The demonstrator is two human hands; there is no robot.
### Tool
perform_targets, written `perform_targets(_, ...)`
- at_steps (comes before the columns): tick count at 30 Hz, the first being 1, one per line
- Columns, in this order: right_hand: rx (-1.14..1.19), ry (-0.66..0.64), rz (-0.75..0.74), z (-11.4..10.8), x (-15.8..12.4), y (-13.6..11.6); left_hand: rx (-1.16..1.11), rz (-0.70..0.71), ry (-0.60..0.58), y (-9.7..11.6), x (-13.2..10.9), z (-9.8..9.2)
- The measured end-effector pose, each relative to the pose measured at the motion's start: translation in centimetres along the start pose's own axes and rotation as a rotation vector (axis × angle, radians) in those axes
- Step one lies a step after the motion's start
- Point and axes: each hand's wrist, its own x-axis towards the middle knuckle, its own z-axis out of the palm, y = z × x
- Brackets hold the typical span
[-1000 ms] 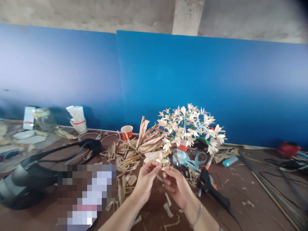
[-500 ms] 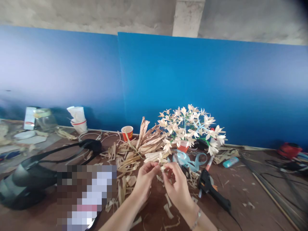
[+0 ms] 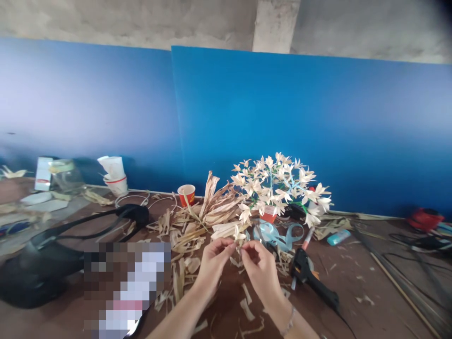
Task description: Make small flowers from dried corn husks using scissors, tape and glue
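Note:
Between my fingertips, above the brown table, is a small pale husk flower [image 3: 238,233]. My left hand [image 3: 215,263] pinches it from the left. My right hand [image 3: 259,267] has thumb and fingers pressed together at its lower right side. Just beyond my hands lie dried husks [image 3: 221,207] and husk scraps. A bunch of pale husk flowers [image 3: 278,183] on green and blue stems stands in a red and white cup [image 3: 269,214]. Light blue ribbon [image 3: 278,235] lies in front of that cup.
Right of my hands lies a black glue gun [image 3: 310,278] with a cord, and a turquoise tube [image 3: 338,237]. An orange paper cup [image 3: 186,195] stands behind. At left are a black strap-like object [image 3: 38,273], a phone-like blurred area [image 3: 136,287], white cups [image 3: 116,181] and a jar [image 3: 66,176].
My right fingers have closed in against the flower, whose lower part now shows less. At the far left edge, a blurred shape with a pale flower has come into view.

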Motion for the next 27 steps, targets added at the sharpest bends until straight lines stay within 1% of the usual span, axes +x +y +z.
perform_targets(4, 0.152, -0.009, 0.048, 0.2, 0.1, 0.0, 0.058, 0.028, 0.015, -0.1, 0.1, 0.0)
perform_targets(7, 0.177, -0.003, 0.046, 0.2, 0.2, -0.1, 0.185, 0.066, 0.023, -0.2, 0.3, 0.0)
perform_targets(11, 0.127, 0.040, 0.073, 0.3, 0.1, -0.2, 0.307, 0.126, 0.043, -0.5, 0.3, 0.0)
perform_targets(16, 0.034, 0.148, 0.078, 0.6, -0.1, -0.3, 0.323, 0.184, 0.090, -1.0, -0.1, 0.4)
perform_targets(18, -0.017, 0.162, 0.072, 0.5, -0.2, -0.3, 0.347, 0.181, 0.102, -1.1, -0.3, 0.6)
perform_targets(20, -0.064, 0.146, 0.066, 0.3, -0.3, -0.3, 0.361, 0.168, 0.105, -1.0, -0.3, 0.6)
perform_targets(23, -0.116, 0.111, -0.003, -0.2, -0.5, -0.1, 0.308, 0.119, 0.108, -0.7, 0.1, 0.3)
perform_targets(27, -0.231, 0.029, -0.264, -0.8, -0.3, -0.3, 0.095, -0.004, 0.113, -0.3, 0.5, -0.2)
